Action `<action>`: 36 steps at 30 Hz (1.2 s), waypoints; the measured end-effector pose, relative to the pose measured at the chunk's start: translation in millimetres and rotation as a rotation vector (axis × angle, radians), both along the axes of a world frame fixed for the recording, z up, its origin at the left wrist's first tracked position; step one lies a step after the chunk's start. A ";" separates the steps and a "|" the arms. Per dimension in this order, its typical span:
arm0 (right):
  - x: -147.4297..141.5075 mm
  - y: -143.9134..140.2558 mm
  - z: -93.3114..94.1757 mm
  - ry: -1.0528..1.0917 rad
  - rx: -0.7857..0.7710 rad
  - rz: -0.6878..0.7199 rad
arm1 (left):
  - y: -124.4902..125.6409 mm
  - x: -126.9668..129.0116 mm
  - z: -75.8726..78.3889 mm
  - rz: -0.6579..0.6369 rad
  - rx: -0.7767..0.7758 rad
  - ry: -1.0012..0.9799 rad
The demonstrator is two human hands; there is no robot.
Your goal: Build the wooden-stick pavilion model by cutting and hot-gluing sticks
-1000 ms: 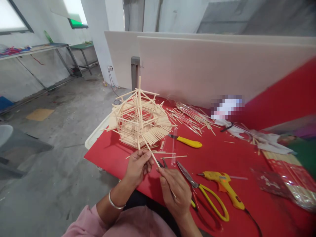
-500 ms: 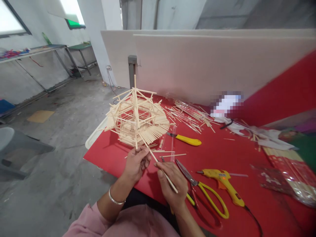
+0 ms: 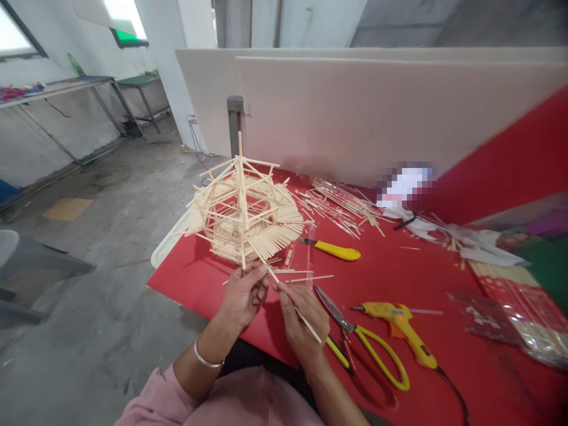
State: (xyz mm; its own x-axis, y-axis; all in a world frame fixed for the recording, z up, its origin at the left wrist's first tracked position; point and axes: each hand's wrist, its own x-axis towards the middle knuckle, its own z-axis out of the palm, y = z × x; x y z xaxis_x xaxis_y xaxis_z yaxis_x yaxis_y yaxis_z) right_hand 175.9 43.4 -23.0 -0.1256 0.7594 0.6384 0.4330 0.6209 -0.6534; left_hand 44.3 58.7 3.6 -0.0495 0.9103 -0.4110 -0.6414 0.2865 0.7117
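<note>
the wooden stick model (image 3: 242,207) sits mid-frame on the red tabletop (image 3: 377,278). at bottom middle, the right hand (image 3: 305,319) pinches a thin stick (image 3: 309,326), and the left hand (image 3: 243,294) curls its fingers close by the model, but i can't tell if they grip it.

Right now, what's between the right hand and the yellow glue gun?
In the head view, the scissors and part of another yellow-handled tool lie between the right hand and the glue gun.

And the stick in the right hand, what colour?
The stick is pale beige; best seen in the head view.
</note>
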 end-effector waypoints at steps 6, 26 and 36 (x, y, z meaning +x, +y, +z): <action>-0.8 0.0 -2.8 0.029 -0.001 0.016 | 0.2 0.4 -1.4 -0.022 0.021 -0.065; 0.4 -0.2 -10.9 0.060 0.005 0.017 | -1.5 5.3 -2.3 -0.001 0.033 -0.144; 3.4 -2.1 -9.9 0.036 -0.005 -0.036 | -2.5 13.5 -0.9 0.058 0.009 -0.238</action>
State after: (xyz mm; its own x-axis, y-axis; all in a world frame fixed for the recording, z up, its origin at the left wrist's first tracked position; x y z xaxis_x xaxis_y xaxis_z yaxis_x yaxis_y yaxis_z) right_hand 179.3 41.3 -32.8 -0.0749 0.7665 0.6379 0.4317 0.6016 -0.6722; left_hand 57.8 56.2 2.7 -0.0044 0.9123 -0.4094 -0.8064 0.2389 0.5410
